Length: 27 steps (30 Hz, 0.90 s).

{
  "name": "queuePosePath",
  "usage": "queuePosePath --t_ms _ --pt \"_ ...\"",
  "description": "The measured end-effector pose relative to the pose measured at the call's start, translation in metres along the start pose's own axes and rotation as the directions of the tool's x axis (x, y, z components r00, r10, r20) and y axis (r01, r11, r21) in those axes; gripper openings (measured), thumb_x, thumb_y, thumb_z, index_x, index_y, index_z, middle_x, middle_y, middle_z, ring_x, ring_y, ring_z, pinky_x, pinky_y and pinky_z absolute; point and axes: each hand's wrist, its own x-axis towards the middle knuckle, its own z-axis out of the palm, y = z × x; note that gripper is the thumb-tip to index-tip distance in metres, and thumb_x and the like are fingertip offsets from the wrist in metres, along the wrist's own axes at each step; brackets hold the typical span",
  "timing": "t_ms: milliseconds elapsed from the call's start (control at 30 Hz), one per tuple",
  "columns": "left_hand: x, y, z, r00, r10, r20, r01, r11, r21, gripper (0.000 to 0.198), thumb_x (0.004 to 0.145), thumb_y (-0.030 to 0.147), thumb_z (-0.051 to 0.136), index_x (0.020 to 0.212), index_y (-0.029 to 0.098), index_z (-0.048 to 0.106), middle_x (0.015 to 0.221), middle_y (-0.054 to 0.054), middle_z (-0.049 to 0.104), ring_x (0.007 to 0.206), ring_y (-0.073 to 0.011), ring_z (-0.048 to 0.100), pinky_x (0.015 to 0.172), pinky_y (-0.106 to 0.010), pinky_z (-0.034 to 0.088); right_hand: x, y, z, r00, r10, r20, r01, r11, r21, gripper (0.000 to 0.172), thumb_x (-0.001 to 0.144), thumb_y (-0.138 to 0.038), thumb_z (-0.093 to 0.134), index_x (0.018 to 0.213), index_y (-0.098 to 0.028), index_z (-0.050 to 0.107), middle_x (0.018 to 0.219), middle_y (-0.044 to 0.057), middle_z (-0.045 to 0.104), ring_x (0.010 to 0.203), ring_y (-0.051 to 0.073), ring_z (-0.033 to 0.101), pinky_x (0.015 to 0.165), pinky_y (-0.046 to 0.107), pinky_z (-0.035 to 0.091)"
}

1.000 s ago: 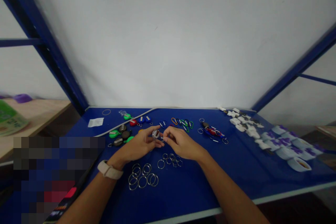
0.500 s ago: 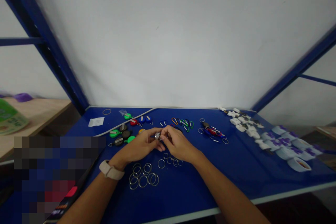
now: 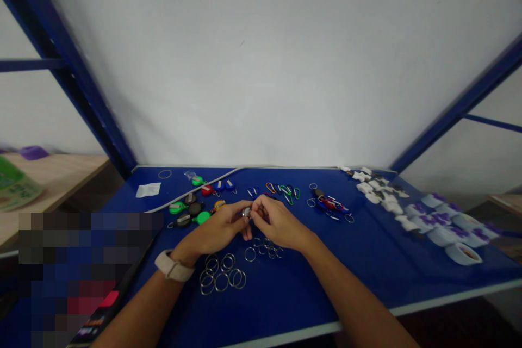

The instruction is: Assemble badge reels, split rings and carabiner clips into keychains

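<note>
My left hand (image 3: 222, 227) is closed, thumb and fingers pinching a small round metal piece (image 3: 246, 212). Its exact kind is hard to make out, since fingers cover much of it. The bent fingertips of my right hand (image 3: 275, 222) close on the same piece from the right. Just below the hands lie several small split rings (image 3: 250, 254); a group of larger split rings (image 3: 222, 281) is nearer the front edge. Left of my left hand are badge reels (image 3: 194, 209) in green, black, red, blue and orange. Small carabiners (image 3: 285, 190) lie behind my right hand.
Right of the hands is a pile of carabiners with rings and a reel (image 3: 332, 204). White pieces (image 3: 383, 193) and tape-like rolls with purple parts (image 3: 464, 254) cover the table's right side. A grey cable (image 3: 175, 199) crosses the back left near a white paper (image 3: 148, 190).
Both hands stay together over the same spot, with the fingers shifting slightly around the metal piece. The whole view has moved a little; the things on the table lie as before.
</note>
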Motion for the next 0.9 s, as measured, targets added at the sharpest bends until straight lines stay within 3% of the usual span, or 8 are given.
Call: queuePosePath --t_ms 367,567,767,900 --pt "-0.001 0.001 0.0 0.999 0.037 0.026 -0.036 0.999 -0.04 0.032 0.097 0.037 0.052 0.12 0.016 0.059 0.078 -0.003 0.065 0.074 -0.0174 0.061 0.073 -0.032 0.048 0.001 -0.001 -0.004 1.0 0.007 -0.008 -0.006 0.996 0.087 0.006 0.091 -0.022 0.052 0.087 -0.019 0.052 0.068 -0.003 0.053 0.058 0.011 0.047 0.056 0.024 0.035" --pt "-0.002 0.001 -0.001 0.996 0.045 0.071 -0.042 0.998 -0.046 0.027 0.095 0.029 0.054 0.118 0.017 0.061 0.08 -0.003 0.064 0.076 -0.0168 0.06 0.075 -0.032 0.047 0.002 0.004 -0.009 0.998 0.057 -0.024 -0.053 0.989 0.135 0.006 0.091 -0.022 0.053 0.086 -0.019 0.051 0.065 -0.004 0.054 0.055 0.01 0.046 0.053 0.023 0.033" --pt "-0.004 0.006 -0.002 0.997 0.027 0.07 -0.021 0.996 -0.086 0.028 0.092 0.028 0.057 0.118 0.018 0.063 0.085 -0.004 0.065 0.075 -0.0161 0.06 0.071 -0.03 0.048 0.003 0.009 -0.011 0.998 0.061 -0.007 -0.058 0.976 0.21 0.008 0.093 -0.025 0.053 0.088 -0.018 0.053 0.068 -0.003 0.057 0.057 0.011 0.048 0.054 0.023 0.036" --pt "0.0 -0.004 -0.007 1.0 -0.021 -0.003 0.02 0.995 -0.097 0.037 0.09 0.027 0.062 0.125 0.017 0.061 0.082 -0.004 0.067 0.071 -0.0159 0.061 0.067 -0.03 0.049 0.005 0.019 -0.008 0.993 0.077 -0.093 -0.061 0.985 0.163 0.015 0.096 -0.028 0.048 0.088 -0.018 0.055 0.071 -0.002 0.055 0.061 0.012 0.049 0.057 0.024 0.036"
